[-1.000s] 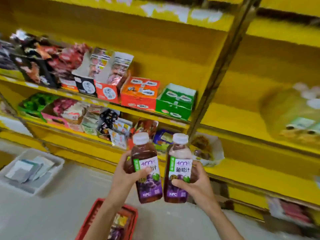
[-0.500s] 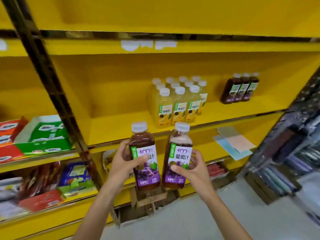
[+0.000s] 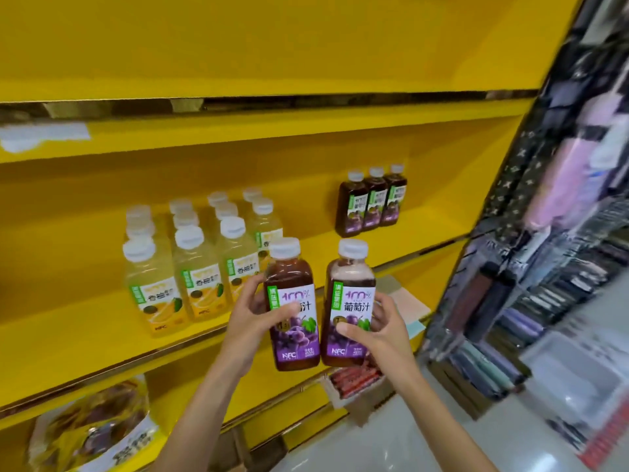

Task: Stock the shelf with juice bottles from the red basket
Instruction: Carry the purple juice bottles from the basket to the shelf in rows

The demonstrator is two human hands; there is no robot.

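Fingers clamped, the left hand holds one bottle and the right hand its twin, upright, likely to join the trio on the shelf.

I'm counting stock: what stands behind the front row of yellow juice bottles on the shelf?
More yellow bottles stand in rows behind the front row. Mostly only their white caps show; their bodies and labels are covered.
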